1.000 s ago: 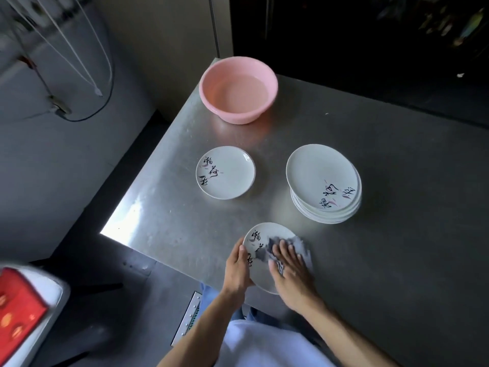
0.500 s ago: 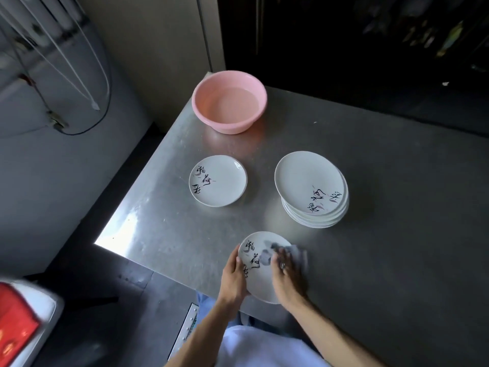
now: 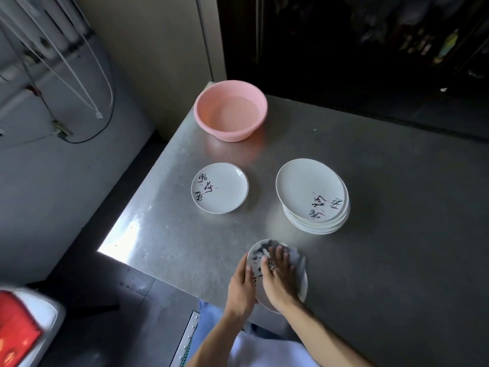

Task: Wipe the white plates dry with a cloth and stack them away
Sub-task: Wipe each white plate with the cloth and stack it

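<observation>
Now cloth (image 3: 294, 256) farther up plate (image 3: 304, 285)

Basin (image 3: 230, 109): we see plain pale pink, inside and out.
Lone plate (image 3: 225, 192): we see white, with black brush-script and faint pink strokes down its left side.
Plate stack (image 3: 309, 186): white; we find the same black script and pink strokes near the top plate's right edge.
Near plate (image 3: 256, 256): white, with black script we see only in part.
Cloth (image 3: 297, 256): we make it pale grey-blue, blurred.
Table (image 3: 383, 260): dull silver-grey, with a bright white glare at its left corner.
</observation>
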Motion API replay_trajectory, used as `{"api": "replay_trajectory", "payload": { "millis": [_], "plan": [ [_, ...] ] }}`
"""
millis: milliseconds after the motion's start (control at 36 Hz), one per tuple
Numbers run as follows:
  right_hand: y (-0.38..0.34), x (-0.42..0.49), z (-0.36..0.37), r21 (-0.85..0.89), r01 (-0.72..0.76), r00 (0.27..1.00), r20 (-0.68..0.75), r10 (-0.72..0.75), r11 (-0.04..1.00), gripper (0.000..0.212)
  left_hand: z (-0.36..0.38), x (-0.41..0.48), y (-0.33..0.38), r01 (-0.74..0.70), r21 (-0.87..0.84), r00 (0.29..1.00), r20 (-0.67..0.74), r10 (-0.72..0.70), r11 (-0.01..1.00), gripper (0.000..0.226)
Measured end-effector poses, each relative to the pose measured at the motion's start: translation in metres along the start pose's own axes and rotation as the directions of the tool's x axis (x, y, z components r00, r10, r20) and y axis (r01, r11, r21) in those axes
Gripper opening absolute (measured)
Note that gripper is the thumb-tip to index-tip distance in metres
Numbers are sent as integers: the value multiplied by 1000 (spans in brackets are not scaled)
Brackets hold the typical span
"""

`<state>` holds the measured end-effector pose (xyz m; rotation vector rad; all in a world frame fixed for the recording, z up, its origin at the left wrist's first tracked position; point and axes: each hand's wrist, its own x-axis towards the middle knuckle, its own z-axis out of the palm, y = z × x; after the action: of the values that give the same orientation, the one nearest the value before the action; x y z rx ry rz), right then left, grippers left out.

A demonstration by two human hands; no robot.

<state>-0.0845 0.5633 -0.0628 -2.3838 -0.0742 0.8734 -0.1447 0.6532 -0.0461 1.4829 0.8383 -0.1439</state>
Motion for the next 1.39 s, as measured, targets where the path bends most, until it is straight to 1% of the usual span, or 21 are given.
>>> {"api": "replay_trajectory", "payload": {
  "millis": [56, 111, 167, 250, 306, 361, 444, 556, 611, 667, 694, 750, 861, 944, 1000, 1056, 1083, 1139, 1222, 1306, 1389],
  "plan": [
    [0, -5, 2, 132, 207, 974, 68, -218, 969, 50, -3, 2, -4, 17, 37, 1000, 6, -17, 999, 30],
    [3, -7, -1, 210, 295, 936, 132, -326, 932, 47, -6, 4, -5, 53, 83, 999, -15, -52, 995, 33],
    [4, -2, -4, 156, 235, 960, 118, -254, 959, 48, -8, 3, -5, 27, 76, 999, -26, -25, 997, 34],
    [0, 6, -11, -4, -37, 999, -29, 37, 999, 56, -1, -4, -3, 112, -243, 993, -19, -121, 964, 28],
    [-9, 8, -15, 64, -163, 984, -66, 167, 985, 61, 1, -7, -1, 160, -394, 980, -48, -194, 905, 23],
    [-18, 5, -15, 188, -172, 984, -21, 179, 967, 62, -4, -1, 2, 181, -381, 968, -92, -232, 907, 20],
    [-17, -8, -12, 418, -6, 997, 71, -26, 908, 55, -12, 6, 10, 225, -318, 961, -84, -264, 921, 10],
    [-6, -17, -12, 307, 260, 920, 207, -331, 915, 45, -11, -1, 6, 201, -260, 977, -11, -211, 944, 14],
    [-2, -8, -11, 161, 219, 956, 163, -245, 962, 48, -10, -3, 4, 209, -277, 977, 12, -215, 938, 25],
    [-2, 0, -12, 32, 0, 1000, 23, -1, 1000, 54, -11, -4, 6, 233, -283, 972, 54, -227, 930, 47],
    [-4, 1, -13, 28, -93, 995, -34, 94, 995, 56, -12, -4, 8, 227, -271, 974, 85, -211, 935, 55],
    [-8, 1, -10, 88, -122, 989, -75, 129, 989, 58, -11, -6, 11, 193, -220, 975, 156, -161, 956, 61],
    [-11, -8, -4, 319, 184, 977, 48, -210, 930, 48, -8, -5, 10, 196, -175, 972, 162, -168, 965, 37],
    [-7, -7, -10, 319, 257, 935, 155, -318, 912, 44, -11, -2, 7, 234, -175, 966, 149, -209, 956, 30],
    [-5, -2, -14, 217, 153, 980, 95, -176, 964, 48, -12, -1, 7, 224, -218, 966, 176, -187, 950, 38],
    [-9, 3, -22, 135, -88, 995, -28, 92, 987, 55, -10, -1, 7, 229, -304, 968, 175, -182, 925, 52],
    [-13, 5, -25, 142, -178, 980, -60, 188, 974, 57, -8, -2, 7, 241, -354, 968, 152, -198, 904, 54],
    [-20, 6, -26, 239, -218, 970, -55, 237, 946, 58, -4, -4, 7, 256, -409, 967, 110, -231, 876, 47],
    [-27, -3, -21, 448, -97, 995, 20, 99, 889, 60, -5, -4, 9, 256, -320, 961, -14, -274, 912, 6],
    [-25, -20, -19, 548, 21, 986, 127, -108, 836, 58, -8, -1, 11, 273, -257, 957, -25, -289, 927, 21],
    [-18, -13, -24, 509, 69, 979, 129, -155, 858, 43, -6, -4, 6, 280, -295, 954, -23, -299, 914, 16]
  ]
}}
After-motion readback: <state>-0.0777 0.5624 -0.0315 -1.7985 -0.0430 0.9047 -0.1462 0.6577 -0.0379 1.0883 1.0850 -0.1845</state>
